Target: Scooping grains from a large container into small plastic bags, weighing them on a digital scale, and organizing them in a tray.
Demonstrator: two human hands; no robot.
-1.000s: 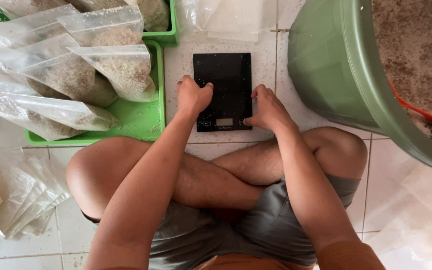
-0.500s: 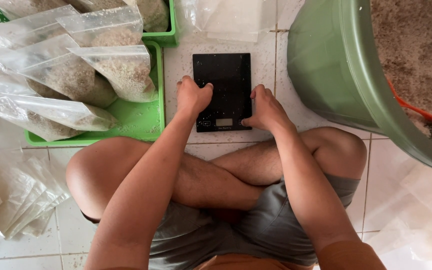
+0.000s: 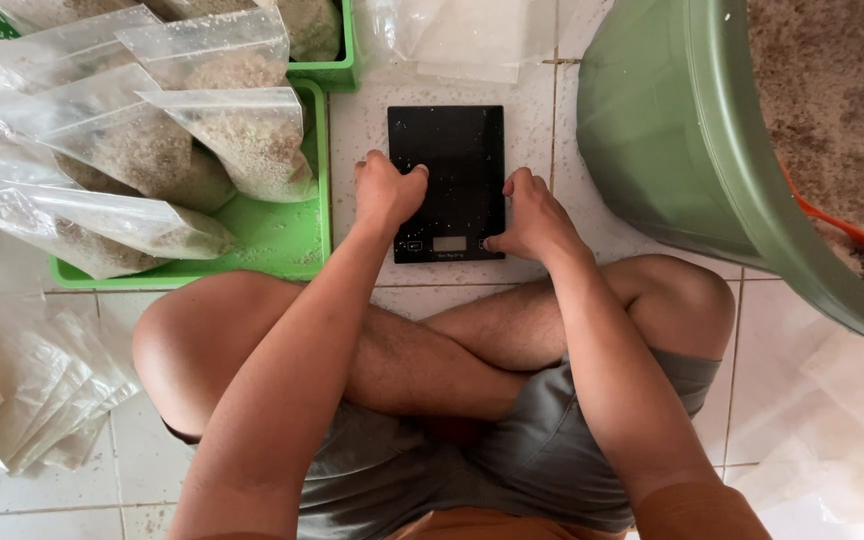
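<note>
Two hands grip the black scale [image 3: 447, 175] on the tiled floor: left hand [image 3: 385, 190] curled over its left edge, right hand [image 3: 535, 215] pinching its right edge near the display. Flat, stiff and probably light, it handles best by those side edges. Left of the scale sits a green tray [image 3: 282, 235] of filled bags [image 3: 242, 140]; right of it, close by, a green tub [image 3: 682, 150] crowds the space.
</note>
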